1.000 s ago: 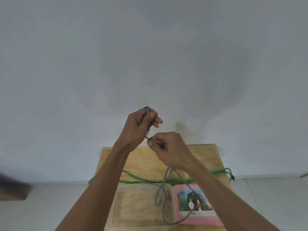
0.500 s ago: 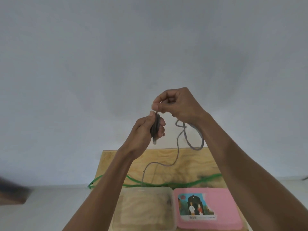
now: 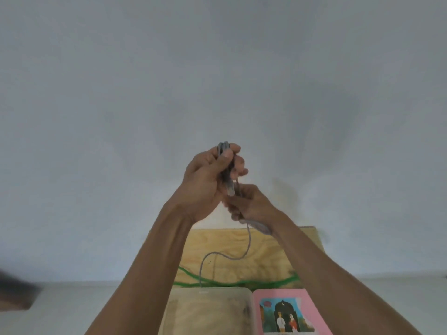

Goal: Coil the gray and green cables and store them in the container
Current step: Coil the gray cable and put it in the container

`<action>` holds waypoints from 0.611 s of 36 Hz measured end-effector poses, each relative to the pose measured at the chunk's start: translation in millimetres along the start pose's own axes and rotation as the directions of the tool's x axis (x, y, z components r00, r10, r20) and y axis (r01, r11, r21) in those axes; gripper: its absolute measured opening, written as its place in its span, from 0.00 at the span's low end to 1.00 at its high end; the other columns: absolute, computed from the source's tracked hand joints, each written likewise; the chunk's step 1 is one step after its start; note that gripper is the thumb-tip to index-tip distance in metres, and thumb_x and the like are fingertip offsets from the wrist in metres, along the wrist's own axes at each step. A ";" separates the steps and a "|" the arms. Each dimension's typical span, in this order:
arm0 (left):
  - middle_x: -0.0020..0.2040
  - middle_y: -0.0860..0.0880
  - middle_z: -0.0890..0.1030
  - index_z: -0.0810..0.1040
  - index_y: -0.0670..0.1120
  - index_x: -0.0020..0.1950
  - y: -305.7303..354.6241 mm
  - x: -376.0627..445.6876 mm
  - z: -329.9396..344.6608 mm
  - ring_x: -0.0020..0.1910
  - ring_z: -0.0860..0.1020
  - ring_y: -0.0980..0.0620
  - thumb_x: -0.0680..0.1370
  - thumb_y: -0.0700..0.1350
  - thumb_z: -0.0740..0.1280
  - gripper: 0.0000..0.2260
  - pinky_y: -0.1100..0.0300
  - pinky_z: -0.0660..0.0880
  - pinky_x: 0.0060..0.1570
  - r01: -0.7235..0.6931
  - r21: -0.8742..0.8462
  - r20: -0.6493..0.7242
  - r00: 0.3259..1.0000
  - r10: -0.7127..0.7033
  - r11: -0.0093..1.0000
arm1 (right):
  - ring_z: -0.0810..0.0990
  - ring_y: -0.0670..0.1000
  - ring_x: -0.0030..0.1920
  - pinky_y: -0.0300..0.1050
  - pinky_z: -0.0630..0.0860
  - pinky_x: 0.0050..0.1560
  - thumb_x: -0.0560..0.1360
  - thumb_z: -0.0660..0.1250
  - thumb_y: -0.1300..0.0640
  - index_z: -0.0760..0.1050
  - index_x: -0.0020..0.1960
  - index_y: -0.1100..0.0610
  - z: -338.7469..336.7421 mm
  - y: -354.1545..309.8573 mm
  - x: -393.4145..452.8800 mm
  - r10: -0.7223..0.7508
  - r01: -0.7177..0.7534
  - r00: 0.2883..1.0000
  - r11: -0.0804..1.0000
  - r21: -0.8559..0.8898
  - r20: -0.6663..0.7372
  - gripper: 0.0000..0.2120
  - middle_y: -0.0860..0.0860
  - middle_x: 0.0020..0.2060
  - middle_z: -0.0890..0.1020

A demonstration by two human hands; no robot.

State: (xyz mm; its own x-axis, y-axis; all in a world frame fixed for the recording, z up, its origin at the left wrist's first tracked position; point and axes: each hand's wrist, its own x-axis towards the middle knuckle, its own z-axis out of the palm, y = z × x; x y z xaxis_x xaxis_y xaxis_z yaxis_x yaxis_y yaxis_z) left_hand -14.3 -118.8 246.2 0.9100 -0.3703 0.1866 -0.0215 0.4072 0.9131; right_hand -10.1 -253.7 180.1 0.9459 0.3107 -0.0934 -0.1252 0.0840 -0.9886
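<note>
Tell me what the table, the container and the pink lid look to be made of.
Table: pale plywood, matte, likely unvarnished; swirling grain lines show across the top.
Container: cloudy translucent plastic, probably; the wood shows dimly through it and the corners are rounded.
Pink lid: opaque smooth plastic, it seems, with a printed picture label of two figures.

I count two hands, the left hand (image 3: 208,180) and the right hand (image 3: 249,204), both raised in the middle. There are two cables: one gray cable (image 3: 226,256) and one green cable (image 3: 232,283). Near me sit one clear container (image 3: 210,292) and one pink lid (image 3: 312,308) on one wooden table (image 3: 271,250).
</note>
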 end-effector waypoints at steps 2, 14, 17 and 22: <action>0.35 0.49 0.78 0.75 0.41 0.52 8.1 7.2 1.8 0.34 0.74 0.53 0.85 0.38 0.57 0.08 0.57 0.77 0.52 -0.024 0.093 -0.024 0.999 0.027 0.995 | 0.65 0.49 0.26 0.41 0.64 0.27 0.81 0.64 0.57 0.81 0.34 0.50 8.8 7.2 -7.6 -0.010 0.008 0.999 0.999 0.033 0.043 0.18 0.51 0.28 0.73; 0.34 0.53 0.82 0.75 0.43 0.51 4.1 32.5 -16.6 0.35 0.75 0.54 0.85 0.38 0.57 0.09 0.59 0.76 0.48 -0.139 0.257 -0.347 0.910 0.226 0.956 | 0.75 0.51 0.23 0.57 0.81 0.47 0.84 0.58 0.54 0.74 0.58 0.59 23.3 -8.0 -30.7 0.034 -0.017 0.985 0.995 -0.101 0.168 0.10 0.49 0.22 0.66; 0.35 0.54 0.81 0.75 0.46 0.50 3.0 30.5 -26.4 0.34 0.75 0.57 0.86 0.39 0.56 0.10 0.65 0.72 0.34 -0.116 0.406 -0.375 0.884 0.281 0.907 | 0.72 0.51 0.21 0.55 0.82 0.43 0.84 0.57 0.56 0.74 0.61 0.60 19.2 -14.9 -35.1 0.062 -0.046 0.972 0.996 -0.078 0.226 0.11 0.51 0.23 0.66; 0.34 0.56 0.83 0.74 0.35 0.60 4.8 34.0 -56.1 0.34 0.76 0.59 0.86 0.40 0.55 0.11 0.62 0.73 0.34 -0.102 0.405 -0.510 0.800 0.317 0.909 | 0.69 0.50 0.23 0.56 0.83 0.44 0.84 0.58 0.54 0.75 0.62 0.58 27.0 -15.7 -49.5 0.088 -0.078 0.972 0.995 -0.053 0.216 0.12 0.51 0.27 0.63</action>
State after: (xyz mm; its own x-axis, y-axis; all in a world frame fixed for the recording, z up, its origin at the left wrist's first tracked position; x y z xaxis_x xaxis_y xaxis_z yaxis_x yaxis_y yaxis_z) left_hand 39.7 -82.5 236.6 0.9322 0.2582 0.2537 -0.2800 0.0699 0.9575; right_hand -63.1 -244.8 203.5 0.8443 0.5137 -0.1525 -0.1829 0.0087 -0.9831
